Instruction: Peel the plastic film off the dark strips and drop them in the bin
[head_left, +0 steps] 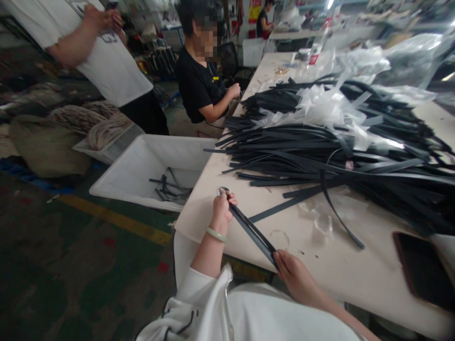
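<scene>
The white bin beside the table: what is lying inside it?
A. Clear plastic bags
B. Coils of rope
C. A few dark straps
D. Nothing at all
C: a few dark straps lie on the bottom of the white bin, like the strap held between the left hand and right hand.

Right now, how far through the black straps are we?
Early, it seems. A few straps already lie in the white bin. One black strap is in hand, stretched between the left hand and right hand. The large pile of straps still covers the table.
</scene>
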The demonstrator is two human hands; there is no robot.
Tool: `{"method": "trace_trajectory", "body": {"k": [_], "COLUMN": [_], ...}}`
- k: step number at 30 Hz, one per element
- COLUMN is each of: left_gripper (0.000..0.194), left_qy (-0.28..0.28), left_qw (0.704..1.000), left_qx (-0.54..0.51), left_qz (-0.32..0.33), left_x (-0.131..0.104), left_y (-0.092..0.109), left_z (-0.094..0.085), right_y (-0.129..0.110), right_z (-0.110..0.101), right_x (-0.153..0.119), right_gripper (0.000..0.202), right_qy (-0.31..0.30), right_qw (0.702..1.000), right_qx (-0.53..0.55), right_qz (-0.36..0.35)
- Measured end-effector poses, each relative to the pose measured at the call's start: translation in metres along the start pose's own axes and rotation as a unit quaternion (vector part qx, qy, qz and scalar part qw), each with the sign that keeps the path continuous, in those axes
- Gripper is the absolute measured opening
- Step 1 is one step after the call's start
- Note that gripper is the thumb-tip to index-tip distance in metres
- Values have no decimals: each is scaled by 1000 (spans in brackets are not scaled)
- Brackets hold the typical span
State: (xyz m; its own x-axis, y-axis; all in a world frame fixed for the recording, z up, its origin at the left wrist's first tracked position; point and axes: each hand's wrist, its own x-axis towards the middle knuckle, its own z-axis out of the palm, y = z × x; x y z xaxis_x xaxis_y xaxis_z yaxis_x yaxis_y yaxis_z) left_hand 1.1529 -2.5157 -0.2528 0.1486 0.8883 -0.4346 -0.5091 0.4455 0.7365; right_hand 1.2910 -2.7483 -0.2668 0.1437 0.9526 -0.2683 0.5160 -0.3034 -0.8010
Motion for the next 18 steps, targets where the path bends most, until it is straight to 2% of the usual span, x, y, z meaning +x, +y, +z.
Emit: {"method": "trace_trajectory", "body": {"k": [4,6,9,10,12,15,16,18], "left_gripper": [29,31,44,49,43,27,25,20], "left_qy": [-78,-112,-161,-180,-206,-170,-161,-146], "left_qw": [994,987,964,945,878,744,701,662], "left_qx": [71,107,211,273,425,617,660,695], "left_qz": [-15,-34,-25,-2,72,195,217,238], "left_x": [-14,-20,-28,-29,-28,-19,-12,6], "left_y": [28,54,108,129,177,251,274,316], "left_z": [-23,-39,-60,-64,-67,-62,-60,-58], "right_y": [17,24,30,31,33,39,43,52], "right_z": [-16,-22,-25,-26,-27,-30,-31,-32], "right_x": [8,16,30,34,41,47,48,46], "right_gripper": [51,49,48,49,50,48,46,43], "right_qy": [38,36,40,45,54,65,68,85], "right_qw": [999,999,997,996,994,994,995,995], "right_qx": [9,28,67,81,99,80,68,47], "right_qz": [6,8,-1,-2,-6,-30,-34,-27]}}
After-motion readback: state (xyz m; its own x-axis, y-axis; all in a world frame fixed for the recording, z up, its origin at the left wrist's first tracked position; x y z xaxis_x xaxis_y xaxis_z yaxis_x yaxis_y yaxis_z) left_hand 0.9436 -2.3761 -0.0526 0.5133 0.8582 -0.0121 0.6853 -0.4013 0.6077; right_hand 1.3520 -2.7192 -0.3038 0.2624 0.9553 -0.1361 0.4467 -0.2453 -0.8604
